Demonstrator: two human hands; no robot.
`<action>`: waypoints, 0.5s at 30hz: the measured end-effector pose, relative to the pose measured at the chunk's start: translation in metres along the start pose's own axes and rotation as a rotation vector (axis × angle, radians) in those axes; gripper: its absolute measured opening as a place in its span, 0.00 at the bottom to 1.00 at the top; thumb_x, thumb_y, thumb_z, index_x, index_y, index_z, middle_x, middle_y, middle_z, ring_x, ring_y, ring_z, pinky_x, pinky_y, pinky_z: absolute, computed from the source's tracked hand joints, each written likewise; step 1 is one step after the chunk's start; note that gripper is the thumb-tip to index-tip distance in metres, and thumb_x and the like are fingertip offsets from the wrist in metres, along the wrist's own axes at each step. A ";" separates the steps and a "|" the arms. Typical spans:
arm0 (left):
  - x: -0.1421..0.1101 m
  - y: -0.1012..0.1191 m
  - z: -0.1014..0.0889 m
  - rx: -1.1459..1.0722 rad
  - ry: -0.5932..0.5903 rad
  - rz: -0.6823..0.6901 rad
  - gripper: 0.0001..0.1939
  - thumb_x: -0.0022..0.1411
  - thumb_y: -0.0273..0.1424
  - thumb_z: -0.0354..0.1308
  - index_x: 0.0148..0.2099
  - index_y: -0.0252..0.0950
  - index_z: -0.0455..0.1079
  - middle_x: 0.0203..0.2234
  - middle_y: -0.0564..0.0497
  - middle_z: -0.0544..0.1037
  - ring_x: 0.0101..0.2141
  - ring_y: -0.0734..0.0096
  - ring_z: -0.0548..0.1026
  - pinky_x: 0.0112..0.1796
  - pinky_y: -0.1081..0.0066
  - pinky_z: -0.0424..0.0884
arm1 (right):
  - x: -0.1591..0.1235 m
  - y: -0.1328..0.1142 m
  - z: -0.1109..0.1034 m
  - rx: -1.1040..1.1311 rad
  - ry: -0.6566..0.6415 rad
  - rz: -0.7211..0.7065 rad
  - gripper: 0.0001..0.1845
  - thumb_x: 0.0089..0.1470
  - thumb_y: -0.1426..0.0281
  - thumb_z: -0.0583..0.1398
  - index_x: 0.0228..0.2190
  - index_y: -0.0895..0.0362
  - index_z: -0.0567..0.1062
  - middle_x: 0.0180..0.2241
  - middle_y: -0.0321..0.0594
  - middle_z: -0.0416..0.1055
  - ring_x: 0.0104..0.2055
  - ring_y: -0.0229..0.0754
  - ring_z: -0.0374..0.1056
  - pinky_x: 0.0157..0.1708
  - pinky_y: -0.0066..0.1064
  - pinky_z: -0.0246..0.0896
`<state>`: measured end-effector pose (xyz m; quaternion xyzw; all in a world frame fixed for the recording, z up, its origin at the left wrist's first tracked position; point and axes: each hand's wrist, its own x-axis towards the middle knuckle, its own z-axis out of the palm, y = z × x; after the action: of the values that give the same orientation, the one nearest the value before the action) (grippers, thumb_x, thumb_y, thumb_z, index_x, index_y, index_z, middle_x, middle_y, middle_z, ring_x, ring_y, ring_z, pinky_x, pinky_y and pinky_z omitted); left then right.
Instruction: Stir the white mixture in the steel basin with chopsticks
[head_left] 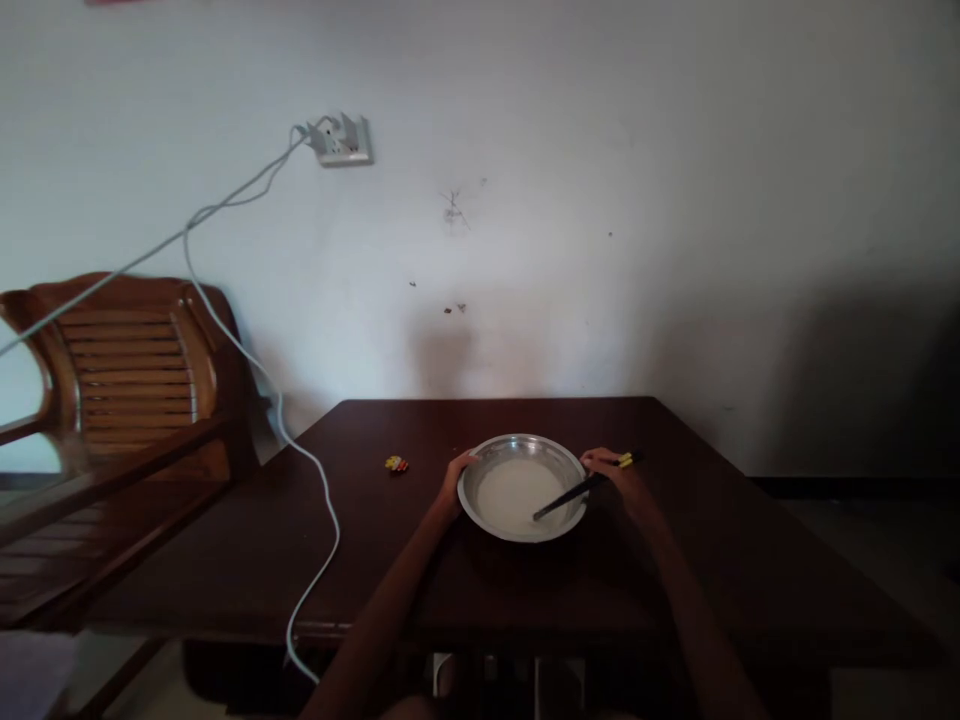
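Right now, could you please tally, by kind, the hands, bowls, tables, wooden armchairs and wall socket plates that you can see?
Hands: 2 (left hand, right hand)
Bowl: 1
Table: 1
Wooden armchair: 1
Wall socket plate: 1
Total: 6

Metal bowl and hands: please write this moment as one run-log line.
left hand: holding bowl rim | right hand: holding dark chopsticks, tips inside bowl | bowl: pale contents
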<state>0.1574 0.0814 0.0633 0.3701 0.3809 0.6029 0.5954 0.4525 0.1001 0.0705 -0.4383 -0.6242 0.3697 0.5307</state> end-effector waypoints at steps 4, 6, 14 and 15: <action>0.000 0.000 -0.001 -0.010 0.024 -0.028 0.17 0.41 0.33 0.64 0.37 0.34 0.80 0.27 0.49 0.81 0.31 0.57 0.77 0.35 0.65 0.69 | -0.001 0.003 0.020 -0.094 -0.055 -0.155 0.16 0.42 0.52 0.64 0.17 0.52 0.76 0.32 0.44 0.76 0.41 0.53 0.71 0.50 0.46 0.60; 0.000 0.001 -0.001 -0.018 0.035 -0.044 0.17 0.42 0.33 0.65 0.37 0.32 0.79 0.26 0.47 0.81 0.32 0.56 0.77 0.35 0.65 0.69 | 0.003 0.007 0.021 -0.097 0.034 -0.156 0.19 0.41 0.50 0.64 0.18 0.52 0.75 0.30 0.44 0.75 0.40 0.53 0.70 0.50 0.47 0.60; -0.001 0.003 0.000 -0.022 0.023 -0.036 0.19 0.41 0.33 0.65 0.38 0.32 0.78 0.30 0.46 0.82 0.37 0.52 0.78 0.36 0.65 0.68 | 0.003 0.004 0.008 -0.004 0.009 -0.086 0.20 0.46 0.50 0.62 0.17 0.53 0.74 0.31 0.43 0.76 0.37 0.49 0.71 0.41 0.41 0.65; -0.001 0.003 0.000 -0.018 0.014 -0.034 0.19 0.41 0.33 0.65 0.38 0.32 0.79 0.31 0.46 0.82 0.38 0.51 0.78 0.37 0.65 0.68 | 0.001 0.003 0.012 -0.029 -0.046 -0.117 0.20 0.47 0.51 0.62 0.17 0.53 0.74 0.33 0.43 0.77 0.38 0.49 0.71 0.43 0.41 0.65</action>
<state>0.1564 0.0802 0.0656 0.3540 0.3858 0.5985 0.6063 0.4413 0.1021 0.0657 -0.3999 -0.6663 0.3389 0.5304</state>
